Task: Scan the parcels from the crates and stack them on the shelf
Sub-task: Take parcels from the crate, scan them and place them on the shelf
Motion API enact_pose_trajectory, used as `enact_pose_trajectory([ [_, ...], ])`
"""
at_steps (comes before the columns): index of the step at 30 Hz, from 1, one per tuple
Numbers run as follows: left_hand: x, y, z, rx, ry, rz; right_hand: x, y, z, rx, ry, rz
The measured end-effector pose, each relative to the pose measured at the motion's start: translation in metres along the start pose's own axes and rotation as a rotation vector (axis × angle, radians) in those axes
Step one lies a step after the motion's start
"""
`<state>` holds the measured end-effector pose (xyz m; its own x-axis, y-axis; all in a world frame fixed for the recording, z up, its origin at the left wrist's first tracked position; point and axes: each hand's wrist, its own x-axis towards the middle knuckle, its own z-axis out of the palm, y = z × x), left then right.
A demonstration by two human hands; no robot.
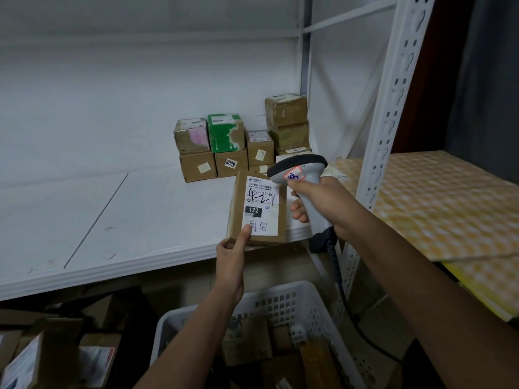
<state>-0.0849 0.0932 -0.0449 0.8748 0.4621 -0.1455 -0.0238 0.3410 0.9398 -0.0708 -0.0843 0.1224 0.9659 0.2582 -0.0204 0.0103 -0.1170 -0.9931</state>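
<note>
My left hand (234, 248) holds a small brown parcel (257, 210) by its lower left corner, thumb on its white label, above the front edge of the white shelf (112, 220). My right hand (323, 204) grips the handle of a grey barcode scanner (299, 169), whose head sits just over the parcel's upper right corner. Several parcels (238, 144) are stacked at the back right of the shelf. A white perforated crate (280, 304) with more parcels stands below my arms.
A white slotted shelf upright (390, 113) rises just right of the scanner. Beyond it lies a shelf with a yellow checked cover (438, 200). More cardboard boxes (56, 357) sit low at the left. The scanner's black cable (345, 301) hangs down past the crate.
</note>
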Motion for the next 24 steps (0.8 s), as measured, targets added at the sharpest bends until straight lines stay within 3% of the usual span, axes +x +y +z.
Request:
enact_pose_trajectory([
  [18,0.005,0.003,-0.008,-0.061,-0.036,0.010,0.010,0.015,-0.003,0.000,0.073,0.025],
  [21,0.015,0.020,-0.007,-0.088,0.036,0.046,0.019,0.029,-0.013,0.028,0.137,0.048],
  [24,0.045,0.038,0.000,0.111,0.107,0.026,0.027,0.039,-0.022,0.051,0.182,0.076],
])
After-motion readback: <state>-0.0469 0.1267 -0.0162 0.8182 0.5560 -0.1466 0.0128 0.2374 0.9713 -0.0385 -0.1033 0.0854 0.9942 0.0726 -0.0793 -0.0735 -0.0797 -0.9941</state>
